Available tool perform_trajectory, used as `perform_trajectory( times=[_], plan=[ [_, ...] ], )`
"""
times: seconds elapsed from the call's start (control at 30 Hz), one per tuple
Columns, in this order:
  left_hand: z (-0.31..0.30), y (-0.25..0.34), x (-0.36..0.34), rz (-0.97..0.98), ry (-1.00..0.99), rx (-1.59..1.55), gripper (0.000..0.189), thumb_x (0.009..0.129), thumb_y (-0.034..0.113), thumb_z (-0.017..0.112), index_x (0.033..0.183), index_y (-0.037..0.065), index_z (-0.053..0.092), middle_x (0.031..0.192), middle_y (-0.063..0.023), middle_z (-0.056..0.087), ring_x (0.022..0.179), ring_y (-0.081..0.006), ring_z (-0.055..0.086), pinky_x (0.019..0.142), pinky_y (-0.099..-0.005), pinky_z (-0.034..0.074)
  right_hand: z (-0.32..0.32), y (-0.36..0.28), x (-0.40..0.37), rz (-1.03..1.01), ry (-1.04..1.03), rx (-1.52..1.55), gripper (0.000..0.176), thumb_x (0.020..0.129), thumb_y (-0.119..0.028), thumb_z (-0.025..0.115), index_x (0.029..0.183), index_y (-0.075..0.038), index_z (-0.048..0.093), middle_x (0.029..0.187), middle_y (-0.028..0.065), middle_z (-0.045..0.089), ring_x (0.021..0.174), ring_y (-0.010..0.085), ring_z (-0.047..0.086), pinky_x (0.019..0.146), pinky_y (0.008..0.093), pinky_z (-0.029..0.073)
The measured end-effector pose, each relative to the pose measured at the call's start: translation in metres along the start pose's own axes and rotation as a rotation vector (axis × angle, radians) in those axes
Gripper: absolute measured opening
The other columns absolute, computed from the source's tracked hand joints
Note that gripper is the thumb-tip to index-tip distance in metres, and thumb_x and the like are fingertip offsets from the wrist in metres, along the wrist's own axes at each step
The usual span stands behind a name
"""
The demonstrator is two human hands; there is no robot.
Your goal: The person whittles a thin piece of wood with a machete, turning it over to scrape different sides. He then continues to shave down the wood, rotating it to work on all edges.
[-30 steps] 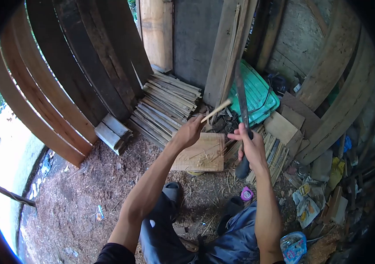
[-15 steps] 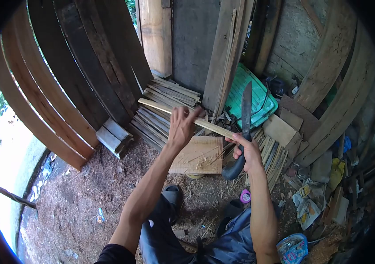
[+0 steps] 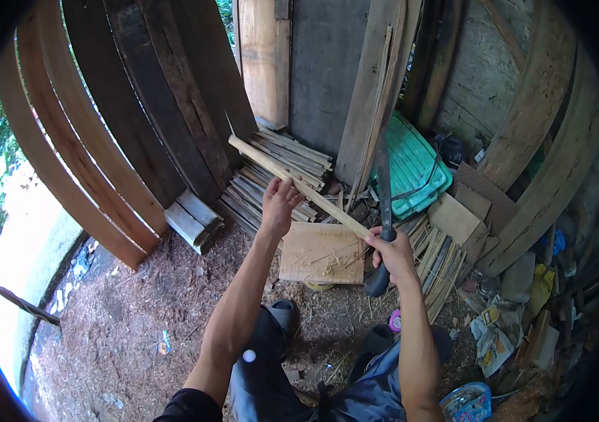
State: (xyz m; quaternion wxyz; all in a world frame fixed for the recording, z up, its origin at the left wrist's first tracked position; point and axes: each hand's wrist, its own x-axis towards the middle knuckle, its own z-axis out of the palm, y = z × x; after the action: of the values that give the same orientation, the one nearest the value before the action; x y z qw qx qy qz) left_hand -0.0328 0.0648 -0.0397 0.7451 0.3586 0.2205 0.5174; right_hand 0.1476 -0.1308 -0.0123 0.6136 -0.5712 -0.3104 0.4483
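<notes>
Long, pale wooden strip (image 3: 320,201), flat, narrow and straight-edged, aslant in the air, with its near end over the far right corner of a board (image 3: 299,244). Knife (image 3: 385,197) with a dull, dark metal blade and a thick, rounded black handle. On the squarish, light-grained board, thin curled shavings (image 3: 333,268), mostly toward the near right corner. Beneath, brown ground (image 3: 130,337) littered with chips; beyond the far left corner, stacks of thin strips (image 3: 299,151); past the far right corner, a ribbed green plastic piece (image 3: 412,165). At left, tall weathered planks (image 3: 137,84). Left hand (image 3: 278,205) forward, with bent fingers at the strip between its middle and far end; cannot tell whether closed around it. Right hand (image 3: 392,256) wrapped around the knife handle, blade pointing away, with thumb against the strip's near end.
</notes>
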Motion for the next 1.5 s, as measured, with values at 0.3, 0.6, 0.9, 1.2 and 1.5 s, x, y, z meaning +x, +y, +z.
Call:
perform_trajectory(
  times=[0.3, 0.6, 0.9, 1.2, 1.5],
  plan=[
    [0.0, -0.005, -0.006, 0.167, -0.082, 0.463, 0.02, 0.092, 0.012, 0.052, 0.108, 0.002, 0.046, 0.102, -0.0107, 0.062, 0.091, -0.0174, 0.061, 0.077, -0.033, 0.054, 0.012, 0.001, -0.015, 0.162, 0.035, -0.428, 0.019, 0.083, -0.015, 0.064, 0.084, 0.003, 0.058, 0.059, 0.0033, 0.055, 0.04, 0.0093, 0.048, 0.035, 0.0246, 0.038],
    [-0.014, -0.028, 0.006, 0.095, -0.053, 0.608, 0.018, 0.093, 0.013, 0.051, 0.104, 0.0, 0.047, 0.094, -0.0112, 0.063, 0.088, -0.0176, 0.061, 0.076, -0.0312, 0.051, 0.017, 0.013, -0.011, 0.162, -0.046, -0.518, 0.022, 0.084, -0.017, 0.065, 0.084, 0.004, 0.057, 0.059, 0.0032, 0.054, 0.041, 0.0091, 0.048, 0.036, 0.025, 0.038],
    [0.011, -0.008, 0.0, 0.36, -0.052, 0.527, 0.033, 0.098, 0.03, 0.038, 0.099, -0.001, 0.05, 0.081, -0.0067, 0.059, 0.075, -0.014, 0.058, 0.07, -0.0285, 0.045, 0.02, 0.014, -0.014, 0.158, -0.096, -0.611, 0.032, 0.086, -0.028, 0.062, 0.079, 0.003, 0.057, 0.053, 0.0029, 0.05, 0.04, 0.0099, 0.049, 0.037, 0.0256, 0.04],
    [0.03, 0.014, -0.011, 0.481, -0.062, 0.219, 0.039, 0.097, 0.036, 0.039, 0.099, -0.002, 0.051, 0.073, -0.0023, 0.046, 0.067, -0.0103, 0.042, 0.064, -0.0253, 0.038, 0.041, 0.033, -0.021, 0.024, -0.135, -0.349, 0.05, 0.09, -0.046, 0.051, 0.074, 0.002, 0.053, 0.046, 0.0016, 0.046, 0.036, 0.0118, 0.05, 0.033, 0.0267, 0.038],
    [0.023, 0.013, -0.002, 0.334, -0.004, 0.066, 0.045, 0.092, 0.051, 0.037, 0.078, 0.009, 0.046, 0.064, -0.0006, 0.038, 0.062, -0.0137, 0.037, 0.064, -0.0288, 0.032, 0.061, 0.092, -0.024, 0.242, -0.105, -0.138, 0.054, 0.094, -0.05, 0.036, 0.079, -0.001, 0.05, 0.05, 0.0003, 0.044, 0.033, 0.0102, 0.043, 0.032, 0.0253, 0.036]
  ],
)
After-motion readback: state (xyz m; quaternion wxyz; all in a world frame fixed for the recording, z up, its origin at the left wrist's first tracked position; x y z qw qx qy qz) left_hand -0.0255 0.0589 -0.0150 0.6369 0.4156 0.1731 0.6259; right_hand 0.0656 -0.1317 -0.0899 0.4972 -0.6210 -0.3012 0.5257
